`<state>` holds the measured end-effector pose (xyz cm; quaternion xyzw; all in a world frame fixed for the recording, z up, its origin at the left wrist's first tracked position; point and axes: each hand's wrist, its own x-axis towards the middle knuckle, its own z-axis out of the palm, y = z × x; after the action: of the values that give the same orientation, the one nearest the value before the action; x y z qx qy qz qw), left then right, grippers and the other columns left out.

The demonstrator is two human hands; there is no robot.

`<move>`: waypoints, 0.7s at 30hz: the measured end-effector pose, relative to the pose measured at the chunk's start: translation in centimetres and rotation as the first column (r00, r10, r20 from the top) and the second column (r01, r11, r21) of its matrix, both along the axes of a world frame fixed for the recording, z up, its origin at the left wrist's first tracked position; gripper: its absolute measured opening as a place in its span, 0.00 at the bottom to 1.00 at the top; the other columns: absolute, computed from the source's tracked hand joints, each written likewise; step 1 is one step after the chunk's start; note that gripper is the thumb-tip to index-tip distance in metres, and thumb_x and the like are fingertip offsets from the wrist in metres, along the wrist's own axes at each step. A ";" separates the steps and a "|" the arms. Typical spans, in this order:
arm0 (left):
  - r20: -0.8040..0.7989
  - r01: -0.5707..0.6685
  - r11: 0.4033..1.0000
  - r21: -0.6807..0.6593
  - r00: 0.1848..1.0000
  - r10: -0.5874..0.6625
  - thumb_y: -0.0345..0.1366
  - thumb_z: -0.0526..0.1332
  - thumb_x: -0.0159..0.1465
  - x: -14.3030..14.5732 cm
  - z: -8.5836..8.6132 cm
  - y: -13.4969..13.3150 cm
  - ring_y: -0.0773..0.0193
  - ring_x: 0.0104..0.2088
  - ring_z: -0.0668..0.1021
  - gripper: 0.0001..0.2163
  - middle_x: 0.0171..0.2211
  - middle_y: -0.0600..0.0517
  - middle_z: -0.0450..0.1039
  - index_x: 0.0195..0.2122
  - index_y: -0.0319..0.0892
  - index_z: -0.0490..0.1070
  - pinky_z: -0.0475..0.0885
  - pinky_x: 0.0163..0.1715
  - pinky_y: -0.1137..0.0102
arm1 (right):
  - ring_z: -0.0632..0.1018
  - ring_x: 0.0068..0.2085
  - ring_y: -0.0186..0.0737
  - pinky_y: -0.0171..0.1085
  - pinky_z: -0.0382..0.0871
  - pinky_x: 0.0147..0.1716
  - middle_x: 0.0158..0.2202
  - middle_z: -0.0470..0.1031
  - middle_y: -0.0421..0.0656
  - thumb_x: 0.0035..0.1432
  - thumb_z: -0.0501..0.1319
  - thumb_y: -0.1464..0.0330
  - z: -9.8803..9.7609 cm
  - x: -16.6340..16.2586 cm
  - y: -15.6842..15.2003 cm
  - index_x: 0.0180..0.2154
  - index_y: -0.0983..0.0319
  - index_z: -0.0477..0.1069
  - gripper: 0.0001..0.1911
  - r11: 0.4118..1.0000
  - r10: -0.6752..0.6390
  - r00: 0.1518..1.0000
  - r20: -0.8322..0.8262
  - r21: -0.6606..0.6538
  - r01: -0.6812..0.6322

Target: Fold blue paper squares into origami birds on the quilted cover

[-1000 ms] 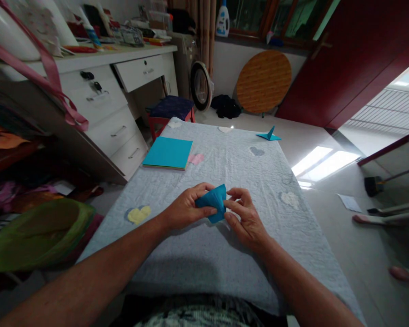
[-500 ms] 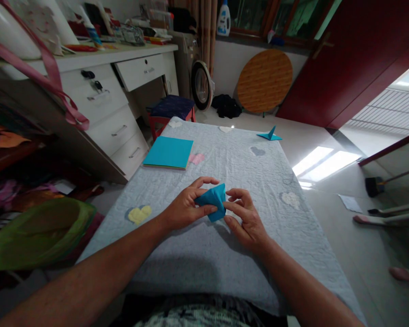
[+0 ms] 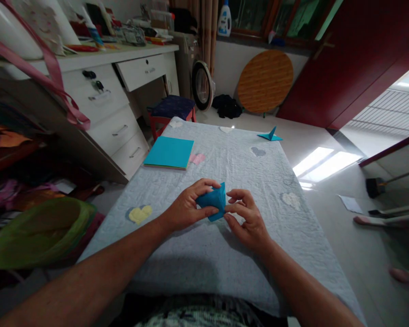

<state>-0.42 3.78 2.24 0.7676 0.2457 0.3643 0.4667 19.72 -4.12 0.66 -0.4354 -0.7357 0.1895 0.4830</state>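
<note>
A folded piece of blue paper (image 3: 211, 198), opened out like a small cup, is held just above the cloth-covered table (image 3: 225, 163). My left hand (image 3: 188, 205) grips its left side, thumb on the near face and fingers around the far side. At the paper's flared right edge, my right hand (image 3: 246, 217) has its curled fingertips against the rim, index finger and thumb close together. Whether a fingertip reaches inside is hard to see. Beyond my left hand lies a square stack of blue paper (image 3: 169, 152). A small folded blue paper shape (image 3: 270, 134) stands at the far right corner.
Left of the table are a white desk with drawers (image 3: 104, 97) and a green-lined bin (image 3: 37, 231). A stool (image 3: 173, 108) stands behind the far left corner. Past the table are an open washing machine door (image 3: 202, 86) and a round wooden board (image 3: 266, 81).
The paper's right end has rounded out into a wider, cup-like opening. My right index finger has shifted from inside the fold to its edge. My left fingers have slid slightly along it.
</note>
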 end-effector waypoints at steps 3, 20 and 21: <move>0.014 -0.034 0.999 0.010 0.999 0.034 0.32 0.72 0.56 0.1 -0.1 0.0 0.55 0.55 0.73 0.19 0.53 0.47 0.70 0.48 0.45 0.72 0.66 0.57 0.58 | 0.73 0.45 0.41 0.42 0.73 0.42 0.51 0.66 0.47 0.60 0.61 0.76 -0.2 0.0 0.1 0.41 0.57 0.74 0.10 1.000 0.003 1.000 0.002 -0.019 -0.003; -0.059 0.128 0.992 -0.017 0.990 -0.129 0.33 0.66 0.62 0.5 0.0 -0.4 0.66 0.33 0.75 0.02 0.31 0.54 0.72 0.34 0.42 0.79 0.68 0.37 0.71 | 0.70 0.25 0.32 0.32 0.66 0.25 0.24 0.69 0.36 0.65 0.59 0.61 -0.5 -0.1 0.5 0.39 0.59 0.70 0.08 0.850 -0.073 0.876 -0.477 -0.489 -0.195; -0.072 0.136 0.991 -0.020 0.988 -0.137 0.34 0.66 0.62 0.5 0.0 -0.5 0.66 0.34 0.75 0.02 0.31 0.54 0.72 0.34 0.42 0.79 0.68 0.37 0.71 | 0.70 0.24 0.31 0.32 0.65 0.25 0.23 0.69 0.36 0.64 0.59 0.60 -0.5 -0.1 0.6 0.38 0.60 0.70 0.10 0.836 -0.073 0.880 -0.469 -0.510 -0.202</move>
<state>0.09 3.32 2.21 0.7917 0.2125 0.3013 0.4870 19.64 -3.48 0.13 -0.4692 -0.5264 0.5069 0.4958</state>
